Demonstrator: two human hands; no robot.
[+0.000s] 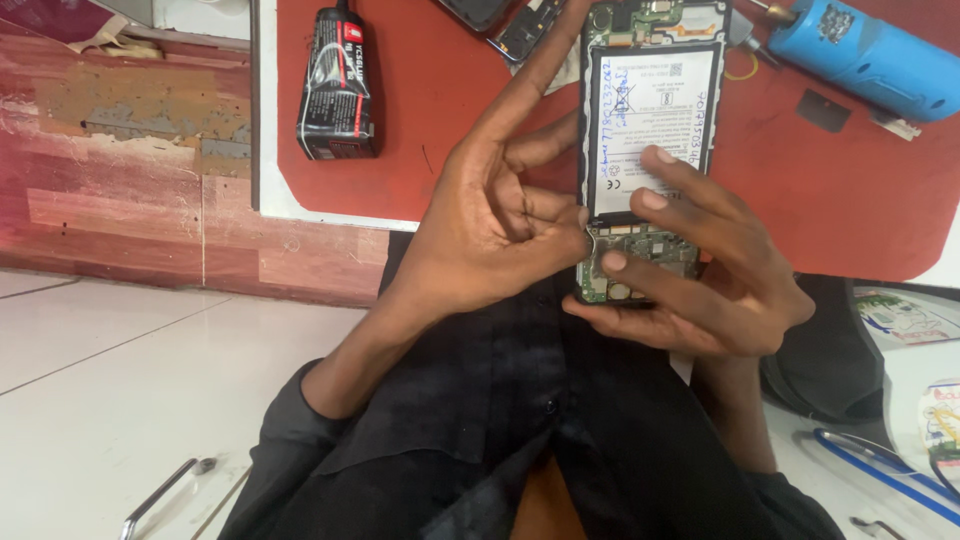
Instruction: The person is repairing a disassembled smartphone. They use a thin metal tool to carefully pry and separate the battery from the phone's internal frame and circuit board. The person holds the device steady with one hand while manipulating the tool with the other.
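Red mat is overhung at its near edge by an opened phone, back cover off, whose top end is cut off by the frame. It is gripped by the right hand, fingers spread over its battery. A tiny part, too small to make out, is pinched by the left hand, forefinger extended. Bare mat lies leftward, up to a black glue tube.

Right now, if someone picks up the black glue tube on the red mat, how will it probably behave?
The black glue tube looks creased and dented, so it is probably soft and would yield if squeezed. It lies flat on the red mat, with a flattened body, so it seems unlikely to roll. It looks small and partly used, so probably light.
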